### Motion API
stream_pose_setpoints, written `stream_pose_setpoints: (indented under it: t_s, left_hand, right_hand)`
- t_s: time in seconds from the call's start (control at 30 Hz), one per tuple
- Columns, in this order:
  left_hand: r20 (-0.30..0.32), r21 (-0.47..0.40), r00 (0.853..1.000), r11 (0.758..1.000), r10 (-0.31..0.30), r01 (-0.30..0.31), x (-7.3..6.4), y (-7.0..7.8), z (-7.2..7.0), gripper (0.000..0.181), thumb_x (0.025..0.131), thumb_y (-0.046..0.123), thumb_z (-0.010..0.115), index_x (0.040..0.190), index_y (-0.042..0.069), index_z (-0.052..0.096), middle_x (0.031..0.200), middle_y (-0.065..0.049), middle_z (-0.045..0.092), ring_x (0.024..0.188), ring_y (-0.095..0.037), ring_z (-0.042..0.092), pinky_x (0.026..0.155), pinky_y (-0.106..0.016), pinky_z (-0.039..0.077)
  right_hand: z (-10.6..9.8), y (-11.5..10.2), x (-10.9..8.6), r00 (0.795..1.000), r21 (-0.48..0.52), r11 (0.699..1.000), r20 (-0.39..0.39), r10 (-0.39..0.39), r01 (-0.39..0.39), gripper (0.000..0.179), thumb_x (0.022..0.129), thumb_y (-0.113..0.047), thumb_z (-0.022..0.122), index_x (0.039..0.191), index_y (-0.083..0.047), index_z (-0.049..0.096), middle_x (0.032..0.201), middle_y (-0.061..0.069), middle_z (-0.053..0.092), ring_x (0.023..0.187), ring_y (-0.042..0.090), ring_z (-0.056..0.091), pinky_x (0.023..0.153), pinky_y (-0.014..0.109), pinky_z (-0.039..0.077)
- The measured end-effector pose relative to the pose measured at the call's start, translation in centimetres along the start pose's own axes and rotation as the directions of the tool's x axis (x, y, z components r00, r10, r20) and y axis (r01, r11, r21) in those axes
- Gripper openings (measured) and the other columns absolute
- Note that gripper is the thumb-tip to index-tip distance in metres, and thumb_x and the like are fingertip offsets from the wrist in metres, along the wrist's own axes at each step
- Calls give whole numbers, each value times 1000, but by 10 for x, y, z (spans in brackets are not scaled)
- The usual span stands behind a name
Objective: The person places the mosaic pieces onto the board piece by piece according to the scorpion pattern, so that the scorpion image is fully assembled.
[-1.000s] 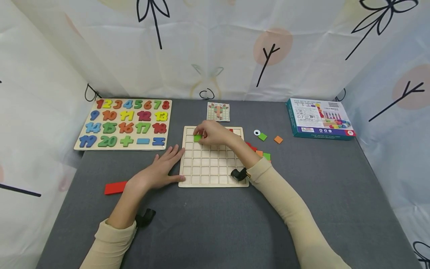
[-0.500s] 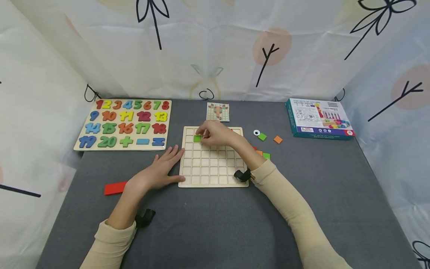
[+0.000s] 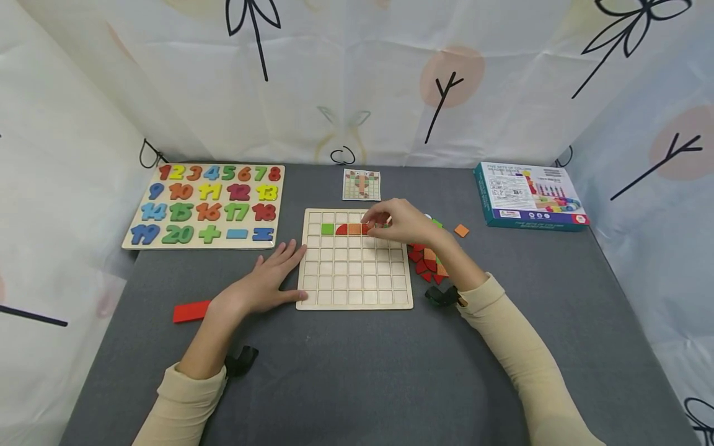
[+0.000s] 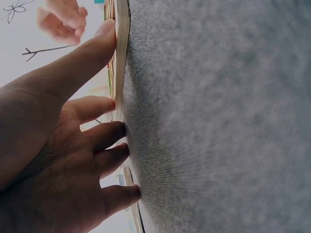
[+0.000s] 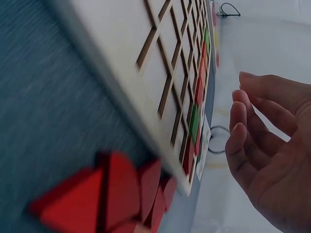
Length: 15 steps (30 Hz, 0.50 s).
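A wooden grid board lies at the middle of the table. One of its upper rows bears a green square tile, a red rounded tile and an orange tile, with more red and green pieces farther right. My left hand lies along the board's left side, fingers spread, thumb and fingertips touching its edge. Above the board's upper right hovers my right hand, partly covering the tiles there. In the right wrist view its fingers are loosely bent, and nothing shows between them.
Red, orange and green tiles lie loose right of the board, partly under the right forearm. A pattern card lies behind it. Around are a number puzzle, a red flat piece, a loose orange tile and a box.
My right hand has left the tiles at the board's upper left and moved right, uncovering the red and orange tiles beside the green one. My left hand stays in place.
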<state>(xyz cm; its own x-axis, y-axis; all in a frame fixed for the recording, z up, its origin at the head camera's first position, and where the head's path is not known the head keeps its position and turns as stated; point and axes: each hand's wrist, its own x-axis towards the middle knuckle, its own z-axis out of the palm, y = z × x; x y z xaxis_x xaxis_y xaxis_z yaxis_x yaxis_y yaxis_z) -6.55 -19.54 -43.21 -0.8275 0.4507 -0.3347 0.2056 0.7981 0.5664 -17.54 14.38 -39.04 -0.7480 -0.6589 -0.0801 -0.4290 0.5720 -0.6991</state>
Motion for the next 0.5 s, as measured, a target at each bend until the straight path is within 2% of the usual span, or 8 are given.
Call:
stream_pose_setpoints:
  t_s: [0.2,0.37,0.5]
  left_hand:
    - [23,8,999,1000,-26,26,-4,11,-6,108,95,52,80,175,14,18,183,-21,11,172,-44,4,131,-79,4]
    - [5,7,1000,1000,-14,14,3,-3,2,109,95,59,78,176,18,17,184,-17,10,173,-41,4,131,-78,5]
    - [-2,24,1000,1000,-14,14,7,-9,6,110,94,62,77,176,20,16,185,-15,10,173,-39,4,132,-78,6]
  right_hand:
    - [-11,16,-28,996,-7,996,-11,87,-87,17,99,-13,78,115,-6,80,103,7,80,92,18,71,85,32,59]
    - [-17,30,-45,992,-41,991,-27,125,-126,12,96,-9,81,107,-5,80,95,9,79,85,18,70,78,27,58]
    - [-19,40,-53,987,-80,984,-40,158,-161,17,94,-7,83,110,-2,79,100,12,79,88,21,70,80,29,57]
